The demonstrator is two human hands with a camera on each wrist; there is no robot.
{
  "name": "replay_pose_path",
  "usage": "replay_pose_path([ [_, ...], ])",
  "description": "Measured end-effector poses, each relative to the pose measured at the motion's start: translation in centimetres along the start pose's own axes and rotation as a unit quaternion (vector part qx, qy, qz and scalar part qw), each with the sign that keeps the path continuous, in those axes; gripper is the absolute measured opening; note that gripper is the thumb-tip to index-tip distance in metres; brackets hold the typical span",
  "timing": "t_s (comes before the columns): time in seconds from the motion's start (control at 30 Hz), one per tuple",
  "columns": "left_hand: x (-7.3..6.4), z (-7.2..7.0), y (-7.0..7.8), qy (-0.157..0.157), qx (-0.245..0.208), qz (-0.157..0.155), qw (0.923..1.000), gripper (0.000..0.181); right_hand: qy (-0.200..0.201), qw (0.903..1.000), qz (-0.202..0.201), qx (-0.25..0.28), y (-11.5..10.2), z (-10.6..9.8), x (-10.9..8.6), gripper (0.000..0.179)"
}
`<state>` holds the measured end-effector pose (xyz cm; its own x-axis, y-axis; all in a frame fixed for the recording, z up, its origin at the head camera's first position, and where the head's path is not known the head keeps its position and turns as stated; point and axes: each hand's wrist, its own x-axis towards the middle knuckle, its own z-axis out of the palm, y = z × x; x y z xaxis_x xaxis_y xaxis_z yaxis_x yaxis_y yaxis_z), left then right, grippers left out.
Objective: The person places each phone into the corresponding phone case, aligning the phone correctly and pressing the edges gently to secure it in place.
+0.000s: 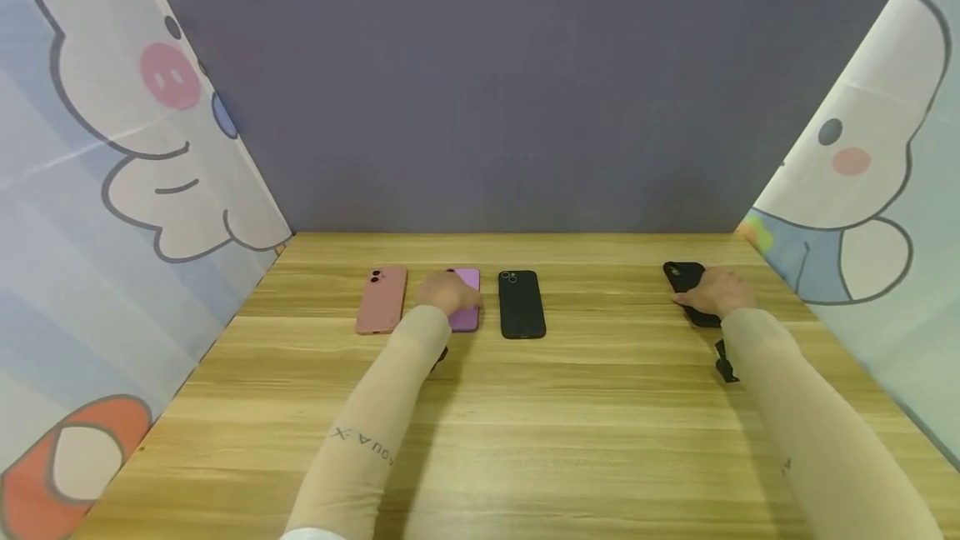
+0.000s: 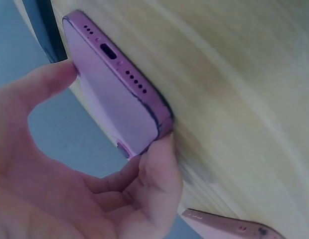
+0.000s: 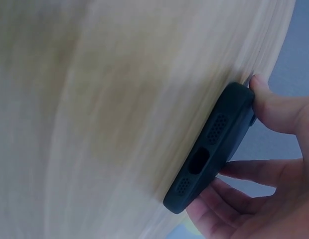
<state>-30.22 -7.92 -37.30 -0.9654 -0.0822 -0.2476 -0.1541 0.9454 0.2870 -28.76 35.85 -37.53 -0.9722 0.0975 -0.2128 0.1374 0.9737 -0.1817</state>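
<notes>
My left hand holds a purple phone by its two long sides, thumb on one edge and curled fingers on the other. The phone lies back up on the table, its charging port facing the left wrist camera. Far to the right, my right hand grips a black phone in a thick case, with the thumb at one side and fingertips at the other. Its camera corner shows past the hand in the head view. A pink phone lies left of the purple one, and a slimmer black phone to its right.
The wooden table meets a dark grey panel at the back. Cartoon-printed cloths hang along both sides. Black straps show at the wrists.
</notes>
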Motion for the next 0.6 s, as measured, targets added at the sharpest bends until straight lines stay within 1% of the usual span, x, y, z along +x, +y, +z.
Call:
replay_pose_path([
  [0.2,-0.1,0.0,-0.2,-0.018,-0.030,-0.007,0.9994,0.074,0.000,1.0000,-0.006,0.008,0.4,0.1,0.0,0.088],
  [0.3,0.3,0.0,-0.4,-0.025,-0.050,-0.008,0.9984,0.079,0.000,0.9998,0.002,0.018,0.4,0.2,0.0,0.091],
  [0.4,0.7,0.0,-0.9,-0.037,-0.081,-0.019,0.9959,0.086,-0.008,0.9992,0.015,0.036,0.3,0.2,0.0,0.095],
  [0.5,1.0,0.0,-1.3,-0.041,-0.111,-0.032,0.9924,0.093,-0.018,0.9984,0.023,0.049,0.2,0.1,0.0,0.098],
  [0.6,1.1,0.1,-1.6,-0.036,-0.121,-0.029,0.9916,0.099,-0.022,0.9981,0.023,0.052,0.0,0.0,-0.1,0.098],
])
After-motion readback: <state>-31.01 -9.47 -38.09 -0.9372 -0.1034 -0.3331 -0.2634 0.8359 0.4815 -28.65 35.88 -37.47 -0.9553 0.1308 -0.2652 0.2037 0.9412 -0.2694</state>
